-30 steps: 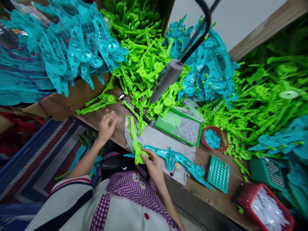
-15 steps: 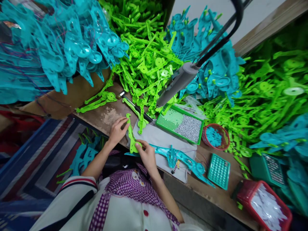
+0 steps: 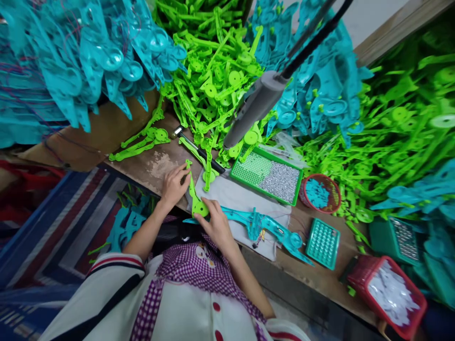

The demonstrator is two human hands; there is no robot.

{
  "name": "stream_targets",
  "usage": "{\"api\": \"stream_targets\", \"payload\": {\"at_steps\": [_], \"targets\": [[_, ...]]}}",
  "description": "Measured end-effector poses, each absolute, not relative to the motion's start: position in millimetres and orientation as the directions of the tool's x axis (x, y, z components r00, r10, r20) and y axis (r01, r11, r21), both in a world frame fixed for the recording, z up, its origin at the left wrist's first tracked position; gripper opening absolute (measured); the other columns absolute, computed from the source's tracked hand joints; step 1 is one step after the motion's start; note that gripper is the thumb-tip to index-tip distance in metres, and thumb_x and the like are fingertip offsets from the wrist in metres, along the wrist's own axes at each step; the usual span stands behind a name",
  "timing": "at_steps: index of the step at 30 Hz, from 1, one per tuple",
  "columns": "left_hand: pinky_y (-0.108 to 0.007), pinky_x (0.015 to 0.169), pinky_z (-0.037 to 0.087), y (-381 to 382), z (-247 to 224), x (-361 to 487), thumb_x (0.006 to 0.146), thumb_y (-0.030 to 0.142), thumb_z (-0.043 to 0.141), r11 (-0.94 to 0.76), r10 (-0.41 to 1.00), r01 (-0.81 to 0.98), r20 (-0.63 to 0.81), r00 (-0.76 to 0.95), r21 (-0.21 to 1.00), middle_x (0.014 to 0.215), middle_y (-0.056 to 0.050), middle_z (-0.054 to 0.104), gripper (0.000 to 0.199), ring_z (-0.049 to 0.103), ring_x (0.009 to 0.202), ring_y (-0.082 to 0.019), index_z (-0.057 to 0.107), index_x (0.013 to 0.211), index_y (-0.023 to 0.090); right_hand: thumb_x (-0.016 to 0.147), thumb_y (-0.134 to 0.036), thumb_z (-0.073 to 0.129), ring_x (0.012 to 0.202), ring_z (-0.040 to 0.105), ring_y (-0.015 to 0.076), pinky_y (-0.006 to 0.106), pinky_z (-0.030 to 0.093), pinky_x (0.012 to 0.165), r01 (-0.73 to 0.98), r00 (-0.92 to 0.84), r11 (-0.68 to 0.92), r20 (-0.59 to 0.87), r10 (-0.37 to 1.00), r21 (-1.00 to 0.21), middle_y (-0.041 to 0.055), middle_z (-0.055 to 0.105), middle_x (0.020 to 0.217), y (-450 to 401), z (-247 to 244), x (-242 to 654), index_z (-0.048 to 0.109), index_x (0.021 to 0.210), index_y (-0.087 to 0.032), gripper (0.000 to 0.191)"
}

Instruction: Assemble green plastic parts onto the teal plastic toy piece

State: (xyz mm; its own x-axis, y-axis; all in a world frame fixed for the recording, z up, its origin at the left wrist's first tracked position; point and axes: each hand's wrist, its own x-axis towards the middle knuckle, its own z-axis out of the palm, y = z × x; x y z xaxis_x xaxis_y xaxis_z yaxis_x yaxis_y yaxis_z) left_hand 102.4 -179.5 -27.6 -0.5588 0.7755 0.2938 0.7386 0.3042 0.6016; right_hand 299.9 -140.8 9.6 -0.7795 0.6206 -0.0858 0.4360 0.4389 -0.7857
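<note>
Between my two hands is a lime-green plastic part (image 3: 197, 206), long and narrow with a rounded wide end. My left hand (image 3: 175, 185) pinches its narrow upper end. At the wide lower end, my right hand (image 3: 215, 221) grips it with thumb and fingers. Below and to the right lies a long turquoise plastic piece (image 3: 256, 222) with thin wires, on a pale cloth (image 3: 231, 189). Part of the turquoise piece is hidden behind the right hand. Another green part (image 3: 209, 176) rests on the cloth's upper edge, beside a hammer (image 3: 199, 150).
A grey electric screwdriver (image 3: 254, 106) hangs over the bench. Behind are heaps of green parts (image 3: 216, 85) and turquoise parts (image 3: 103, 57). Rightward stand a green tray (image 3: 249, 183) of small metal pieces, a red basket (image 3: 337, 208), a teal tray (image 3: 322, 244) and a red bin (image 3: 359, 284).
The right hand's fingers have shifted on the green part's wide end, showing more of it. The left hand keeps its pinch. The whole view has shifted slightly.
</note>
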Motion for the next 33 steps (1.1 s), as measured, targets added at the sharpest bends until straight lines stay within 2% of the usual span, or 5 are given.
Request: {"api": "stream_targets", "payload": {"at_steps": [4,11,16,26,33], "targets": [[-0.039,0.1,0.048,-181,-30,101,0.093,0.028,0.05,0.281,0.777,0.734,0.302,-0.552,0.619,0.123,-0.009,0.069,0.024,0.065,0.113,-0.022,0.07,0.104,0.02,0.092,-0.048,0.053,0.114,0.061,0.0237,0.039,0.054,0.094,0.35,-0.867,0.607,-0.002,0.499,-0.714,0.0131,0.059,0.126,-135,4,309,0.043,0.144,-0.022,0.059],[-0.039,0.099,0.048,-180,-31,103,0.094,0.028,0.048,0.272,0.778,0.737,0.309,-0.547,0.619,0.121,-0.01,0.07,0.026,0.065,0.111,-0.022,0.07,0.103,0.019,0.094,-0.047,0.048,0.104,0.063,0.0251,0.041,0.051,0.085,0.307,-0.916,0.807,0.074,0.395,-0.504,0.0154,0.067,0.116,-118,9,315,0.055,0.135,-0.017,0.051],[-0.038,0.097,0.046,-178,-28,105,0.093,0.027,0.051,0.338,0.79,0.761,0.271,-0.549,0.554,0.12,-0.009,0.069,0.023,0.064,0.11,-0.023,0.071,0.101,0.021,0.098,-0.034,0.045,0.122,0.058,0.0236,0.043,0.044,0.097,0.254,-0.934,0.873,0.128,0.333,-0.417,0.0128,0.064,0.132,-123,5,317,0.061,0.13,-0.022,0.037],[-0.038,0.097,0.043,-180,-26,105,0.095,0.03,0.05,0.369,0.811,0.773,0.228,-0.539,0.516,0.125,-0.009,0.067,0.024,0.06,0.115,-0.024,0.069,0.106,0.021,0.099,-0.027,0.046,0.122,0.062,0.0197,0.059,-0.011,0.119,0.208,-0.909,0.921,0.283,0.306,-0.33,0.0062,0.066,0.131,-136,-18,322,0.053,0.136,-0.026,0.038],[-0.039,0.101,0.039,-183,-23,113,0.096,0.031,0.048,0.328,0.842,0.786,0.216,-0.495,0.524,0.135,-0.01,0.061,0.027,0.057,0.123,-0.024,0.067,0.113,0.022,0.098,-0.032,0.046,0.13,0.056,0.0234,0.059,0.011,0.122,0.25,-0.931,0.924,0.192,0.312,-0.288,0.013,0.06,0.137,-137,-23,333,0.049,0.141,-0.02,0.045]]}}
